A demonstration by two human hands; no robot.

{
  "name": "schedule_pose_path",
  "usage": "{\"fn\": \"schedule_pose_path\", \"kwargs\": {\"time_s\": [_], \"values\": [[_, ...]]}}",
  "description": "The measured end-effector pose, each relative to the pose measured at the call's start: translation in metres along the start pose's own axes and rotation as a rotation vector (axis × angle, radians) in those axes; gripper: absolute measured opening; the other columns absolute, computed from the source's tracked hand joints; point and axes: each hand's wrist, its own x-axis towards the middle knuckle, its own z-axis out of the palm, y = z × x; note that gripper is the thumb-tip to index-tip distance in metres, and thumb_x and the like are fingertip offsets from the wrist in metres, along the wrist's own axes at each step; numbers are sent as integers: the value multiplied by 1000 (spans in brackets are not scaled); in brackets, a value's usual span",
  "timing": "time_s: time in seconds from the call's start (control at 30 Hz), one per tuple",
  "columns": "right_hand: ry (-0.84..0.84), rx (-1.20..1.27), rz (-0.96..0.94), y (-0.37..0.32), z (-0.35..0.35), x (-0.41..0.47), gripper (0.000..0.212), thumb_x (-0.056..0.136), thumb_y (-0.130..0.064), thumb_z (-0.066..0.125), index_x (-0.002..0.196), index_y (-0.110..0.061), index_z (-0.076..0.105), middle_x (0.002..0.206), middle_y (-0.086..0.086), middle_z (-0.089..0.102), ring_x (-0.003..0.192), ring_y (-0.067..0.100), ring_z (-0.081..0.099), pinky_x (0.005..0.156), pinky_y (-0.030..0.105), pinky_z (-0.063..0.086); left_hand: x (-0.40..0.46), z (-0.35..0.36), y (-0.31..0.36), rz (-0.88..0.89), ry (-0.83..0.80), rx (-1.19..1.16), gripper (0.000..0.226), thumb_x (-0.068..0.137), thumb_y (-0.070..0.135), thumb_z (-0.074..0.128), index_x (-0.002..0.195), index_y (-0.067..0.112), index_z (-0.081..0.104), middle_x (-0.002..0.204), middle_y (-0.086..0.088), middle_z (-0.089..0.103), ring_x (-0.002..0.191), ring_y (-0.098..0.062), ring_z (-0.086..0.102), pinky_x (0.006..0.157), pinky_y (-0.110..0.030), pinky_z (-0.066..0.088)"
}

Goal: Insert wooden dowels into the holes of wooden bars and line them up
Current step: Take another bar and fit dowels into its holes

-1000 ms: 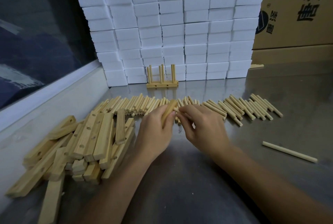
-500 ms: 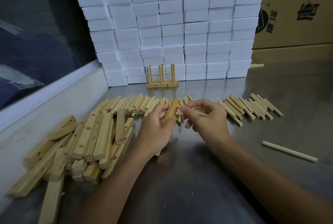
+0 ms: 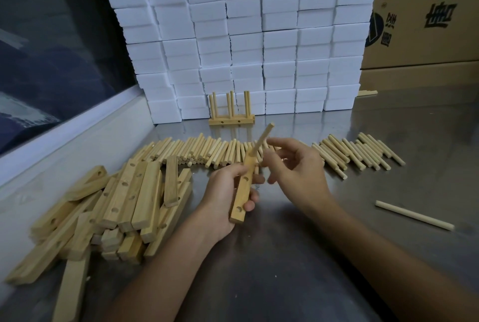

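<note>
left hand (image 3: 228, 192) is gripping a wooden bar (image 3: 242, 189) over the steel table (image 3: 285, 257), one dowel (image 3: 261, 140) stuck in its top hole; right hand (image 3: 295, 169) sits just beside it, fingers loose, holding nothing

Background from my feed: a big wall of stacked white foam blocks (image 3: 259, 36) at the far side of the steel table (image 3: 388, 140), brown cardboard boxes (image 3: 427, 24) with black print far right, dark window (image 3: 51, 49) on the left.
</note>
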Motion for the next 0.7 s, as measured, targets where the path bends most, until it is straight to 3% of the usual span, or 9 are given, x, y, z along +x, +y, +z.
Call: {"fn": "schedule_pose_path", "kwargs": {"time_s": [0.07, 0.13, 0.27, 0.33, 0.43, 0.57, 0.7], "values": [[74, -278, -119, 3, -4, 0, 14, 94, -22, 63, 102, -15, 71, 74, -5, 69, 66, 15, 65, 63, 42, 57, 2, -2, 2, -11, 36, -64, 24, 97, 12, 41, 104, -1, 61, 71, -14, 66, 43, -17, 49, 31, -21, 34], [88, -590, -145, 4, -8, 1, 16, 94, -24, 61, 104, -16, 70, 80, -6, 68, 71, 14, 63, 65, 41, 56, 3, -5, 4, -15, 66, -87, 23, 98, 11, 39, 108, 1, 58, 72, -14, 71, 43, -17, 51, 32, -21, 36], [-41, -959, 69, 8, -13, 3, 29, 93, -39, 59, 112, -18, 63, 106, 1, 63, 96, 19, 59, 81, 38, 53, 4, -10, 6, -30, 102, -3, 22, 104, 18, 37, 114, 11, 55, 92, -10, 77, 43, -20, 56, 34, -20, 38], [-90, -1020, 137, 9, -14, 4, 29, 92, -39, 60, 112, -18, 63, 108, 3, 63, 100, 23, 59, 85, 40, 52, 3, -10, 8, -35, 113, 34, 22, 105, 21, 39, 119, 14, 54, 97, -5, 77, 43, -19, 56, 34, -19, 37], [-86, -980, 168, 9, -16, 4, 19, 93, -30, 61, 106, -16, 64, 99, 3, 67, 92, 25, 61, 77, 36, 52, 4, -10, 9, -37, 127, 35, 26, 105, 22, 41, 126, 12, 53, 99, -4, 76, 39, -16, 50, 31, -17, 31], [-105, -1015, 161, 6, -13, 3, 16, 92, -23, 59, 105, -17, 66, 93, 2, 68, 87, 25, 63, 77, 37, 53, 4, -9, 8, -40, 131, -18, 27, 100, 15, 43, 123, 4, 52, 83, -14, 74, 38, -16, 45, 28, -18, 27], [-41, -1075, 139, 8, -15, 4, 29, 92, -35, 58, 116, -19, 62, 115, 5, 62, 110, 27, 55, 97, 43, 44, 4, -11, 8, -21, 131, -52, 42, 86, 1, 39, 127, -4, 50, 72, -14, 72, 41, -15, 46, 30, -19, 30]]}}
